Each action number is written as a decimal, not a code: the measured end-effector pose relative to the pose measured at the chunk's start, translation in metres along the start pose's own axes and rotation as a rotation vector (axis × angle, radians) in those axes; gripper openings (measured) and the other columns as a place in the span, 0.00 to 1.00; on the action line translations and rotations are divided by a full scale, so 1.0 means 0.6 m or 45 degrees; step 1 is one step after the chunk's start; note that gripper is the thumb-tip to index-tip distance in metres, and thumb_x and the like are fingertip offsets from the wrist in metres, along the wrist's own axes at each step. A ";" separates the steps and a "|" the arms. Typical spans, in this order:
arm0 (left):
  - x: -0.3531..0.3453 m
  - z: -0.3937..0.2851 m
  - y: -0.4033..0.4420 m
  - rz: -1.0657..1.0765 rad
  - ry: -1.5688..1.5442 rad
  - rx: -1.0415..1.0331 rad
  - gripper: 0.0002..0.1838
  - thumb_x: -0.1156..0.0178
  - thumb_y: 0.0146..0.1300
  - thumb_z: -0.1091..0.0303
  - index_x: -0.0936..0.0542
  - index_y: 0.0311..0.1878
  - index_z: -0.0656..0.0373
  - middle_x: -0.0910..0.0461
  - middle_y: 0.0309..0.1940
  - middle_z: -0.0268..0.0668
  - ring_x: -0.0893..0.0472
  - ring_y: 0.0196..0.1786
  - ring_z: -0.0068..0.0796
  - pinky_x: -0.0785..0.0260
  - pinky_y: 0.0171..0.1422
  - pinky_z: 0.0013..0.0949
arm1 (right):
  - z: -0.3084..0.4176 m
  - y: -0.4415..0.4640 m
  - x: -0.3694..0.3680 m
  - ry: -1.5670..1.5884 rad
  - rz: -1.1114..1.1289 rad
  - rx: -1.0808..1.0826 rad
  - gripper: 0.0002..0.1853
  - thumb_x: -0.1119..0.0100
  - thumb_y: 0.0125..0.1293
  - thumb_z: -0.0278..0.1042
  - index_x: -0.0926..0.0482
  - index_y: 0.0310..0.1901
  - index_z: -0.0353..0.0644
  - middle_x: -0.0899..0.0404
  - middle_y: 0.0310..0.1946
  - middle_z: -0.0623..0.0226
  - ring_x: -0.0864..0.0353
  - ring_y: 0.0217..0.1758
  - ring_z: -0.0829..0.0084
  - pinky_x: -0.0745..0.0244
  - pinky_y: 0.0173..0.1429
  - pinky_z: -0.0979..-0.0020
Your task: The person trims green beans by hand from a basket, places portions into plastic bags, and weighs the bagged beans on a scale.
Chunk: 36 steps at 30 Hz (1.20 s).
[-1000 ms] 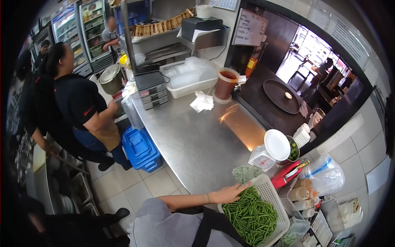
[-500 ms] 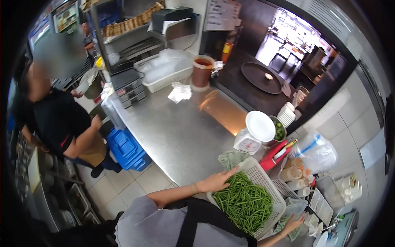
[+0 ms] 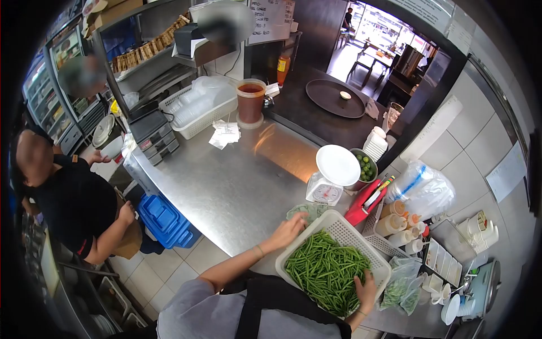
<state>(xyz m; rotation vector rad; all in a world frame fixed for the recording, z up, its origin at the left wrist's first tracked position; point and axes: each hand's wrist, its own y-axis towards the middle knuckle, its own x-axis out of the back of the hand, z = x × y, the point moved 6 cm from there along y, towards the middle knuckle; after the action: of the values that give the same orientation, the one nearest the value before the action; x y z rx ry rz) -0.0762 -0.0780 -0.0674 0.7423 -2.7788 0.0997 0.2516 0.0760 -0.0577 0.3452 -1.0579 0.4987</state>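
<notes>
A light plastic basket [image 3: 381, 272] full of long green beans [image 3: 327, 270] sits on the steel counter's near end. My left hand [image 3: 289, 230] is at the basket's upper left rim, fingers apart, beside a crumpled greenish cloth [image 3: 308, 212]. My right hand [image 3: 365, 289] reaches over the basket's right side, its spread fingers touching the beans. To the right lies a clear bag of greens [image 3: 401, 285].
Behind the basket stand a white scale [image 3: 326, 192], a bowl of green fruit [image 3: 366, 168] and a red holder [image 3: 361, 208]. Sauce bottles [image 3: 392, 225] stand to the right. A person in black [image 3: 76, 203] stands left, near a blue bin [image 3: 164, 220].
My right hand has moved from the bag of greens onto the beans. My left hand has shifted from over the beans to the rim. The person at left has turned toward the counter.
</notes>
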 end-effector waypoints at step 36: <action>-0.013 0.102 0.102 -0.326 0.741 -0.255 0.14 0.39 0.55 0.54 0.24 0.36 0.55 0.24 0.31 0.37 0.21 0.32 0.42 0.30 0.35 0.44 | 0.142 0.595 0.284 -1.163 -0.852 0.332 0.08 0.49 0.57 0.33 0.18 0.31 0.49 0.22 0.37 0.71 0.29 0.50 0.69 0.38 0.59 0.54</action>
<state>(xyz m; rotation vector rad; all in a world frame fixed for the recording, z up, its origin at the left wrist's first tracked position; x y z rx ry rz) -0.1145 -0.0293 -0.1285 0.8475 -2.0940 -0.0128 0.0614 0.3707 0.1445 1.1828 -1.6481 -0.1725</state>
